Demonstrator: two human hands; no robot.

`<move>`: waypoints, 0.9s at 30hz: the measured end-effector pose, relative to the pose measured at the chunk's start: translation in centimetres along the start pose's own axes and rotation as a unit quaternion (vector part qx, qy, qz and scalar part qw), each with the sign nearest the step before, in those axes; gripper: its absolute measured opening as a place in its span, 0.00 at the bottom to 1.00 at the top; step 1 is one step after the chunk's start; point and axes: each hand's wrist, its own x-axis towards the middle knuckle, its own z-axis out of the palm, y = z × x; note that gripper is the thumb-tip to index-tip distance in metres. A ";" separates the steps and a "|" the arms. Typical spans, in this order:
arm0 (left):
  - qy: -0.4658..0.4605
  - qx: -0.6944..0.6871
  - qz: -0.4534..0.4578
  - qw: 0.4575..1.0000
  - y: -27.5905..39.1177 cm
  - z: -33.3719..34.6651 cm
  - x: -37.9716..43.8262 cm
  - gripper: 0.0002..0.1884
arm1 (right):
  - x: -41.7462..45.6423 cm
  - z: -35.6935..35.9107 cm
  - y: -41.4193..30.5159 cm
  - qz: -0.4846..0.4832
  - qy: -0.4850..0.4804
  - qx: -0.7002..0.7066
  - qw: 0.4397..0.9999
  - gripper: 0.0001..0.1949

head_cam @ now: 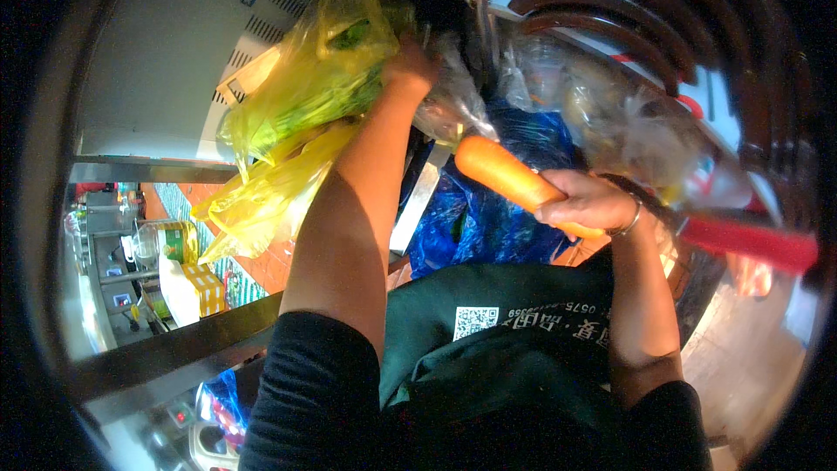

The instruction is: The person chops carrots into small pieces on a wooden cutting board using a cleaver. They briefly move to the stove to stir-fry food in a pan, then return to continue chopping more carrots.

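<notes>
My right hand (588, 203) is wrapped around the lower part of a large orange carrot (500, 167), whose thick end points up and left. My left hand (410, 65) reaches away from me into shade, against a translucent yellow plastic bag (281, 118) with leafy greens inside. Its fingers are blurred and dark, so their grip does not show. A clear plastic bag (454, 98) lies just right of that hand. Below the carrot and between my arms are blue plastic bags (503, 235).
Further clear bags (628, 111) sit at the right, below dark brown curved shapes (601, 0). A red bar-like object (749, 242) juts in there. At left are a grey panel with slots (157, 59), a metal rail (176, 340), an oil bottle (173, 242) and a taped box (203, 289).
</notes>
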 end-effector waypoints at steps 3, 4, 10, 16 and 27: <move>0.077 -0.108 0.078 0.988 -6.9 5.8 2.7 0.40 | 0.8 0.0 1.2 -0.008 -0.007 -0.063 0.998 0.21; 0.070 -0.158 0.105 0.979 -6.8 6.2 3.0 0.40 | 0.9 -0.2 1.6 -0.033 0.002 -0.074 0.997 0.21; 0.093 0.054 0.104 0.989 -3.2 5.3 3.6 0.30 | 0.3 -0.1 1.6 -0.067 0.057 -0.092 0.992 0.21; 0.077 -0.109 0.013 0.991 -2.5 3.7 4.0 0.25 | 0.9 -0.5 2.5 -0.073 0.095 -0.150 0.981 0.22; -0.021 -0.614 -0.200 0.763 -2.6 -5.4 -1.4 0.07 | 3.0 -0.7 3.6 -0.035 0.101 -0.206 0.973 0.24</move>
